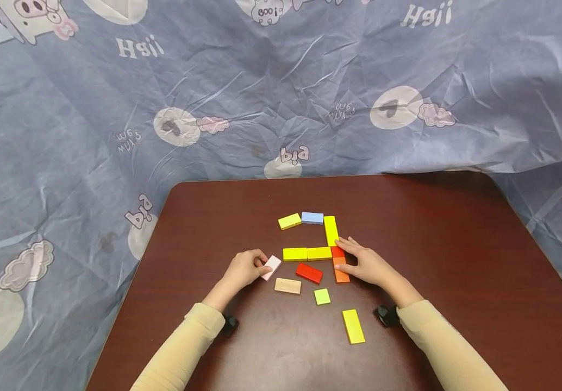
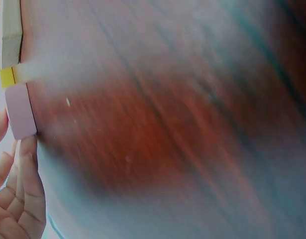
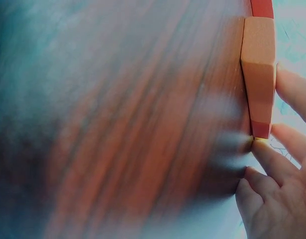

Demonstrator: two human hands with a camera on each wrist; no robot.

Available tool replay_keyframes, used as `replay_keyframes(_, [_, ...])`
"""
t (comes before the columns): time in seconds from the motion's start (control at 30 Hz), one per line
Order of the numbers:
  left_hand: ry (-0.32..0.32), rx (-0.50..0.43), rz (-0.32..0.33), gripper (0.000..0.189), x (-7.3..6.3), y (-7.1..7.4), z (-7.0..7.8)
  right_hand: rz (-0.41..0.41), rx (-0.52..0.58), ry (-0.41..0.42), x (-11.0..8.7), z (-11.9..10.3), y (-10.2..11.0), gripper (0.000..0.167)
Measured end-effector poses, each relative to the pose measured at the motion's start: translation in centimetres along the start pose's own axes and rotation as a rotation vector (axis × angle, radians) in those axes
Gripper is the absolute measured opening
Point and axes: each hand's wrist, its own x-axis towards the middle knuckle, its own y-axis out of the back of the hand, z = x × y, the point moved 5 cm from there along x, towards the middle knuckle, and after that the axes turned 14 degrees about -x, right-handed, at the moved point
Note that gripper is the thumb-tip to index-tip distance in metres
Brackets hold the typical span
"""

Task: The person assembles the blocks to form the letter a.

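My left hand (image 1: 243, 270) pinches a pink block (image 1: 272, 268) between thumb and fingers, left of a row of two yellow blocks (image 1: 294, 254). In the left wrist view the pink block (image 2: 21, 110) stands just above the fingertips. My right hand (image 1: 370, 264) rests against a column of blocks with fairly straight fingers. Its thumb touches an orange block (image 1: 342, 276), while its fingertips lie where a small red block (image 1: 337, 252) meets a long yellow block (image 1: 330, 229). The right wrist view shows the orange block (image 3: 258, 74) from its near end, with the thumb beside it.
A blue block (image 1: 312, 218) and a yellow block (image 1: 289, 221) lie behind the row. Nearer are a red block (image 1: 308, 273), a plain wooden block (image 1: 288, 286), a small green block (image 1: 322, 296) and a long yellow block (image 1: 353, 326). A printed cloth (image 1: 261, 87) hangs behind the brown table (image 1: 457, 244).
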Motion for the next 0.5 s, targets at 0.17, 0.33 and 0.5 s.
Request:
replay_keyframes(0.17, [-0.009,-0.003,0.001,0.017,0.24,-0.2,0.36,0.002,0.007,0.0,0.1,0.06,0.02,0.073])
replay_keyframes(0.33, [-0.007,-0.02,0.007,0.017,0.3,-0.41,0.54,0.009,0.004,-0.002,0.17,0.01,-0.06,0.073])
replay_keyframes(0.5, [0.0,-0.034,0.004,0.019,0.08,-0.67,0.64,0.01,0.002,-0.004,0.16,-0.01,-0.14,0.073])
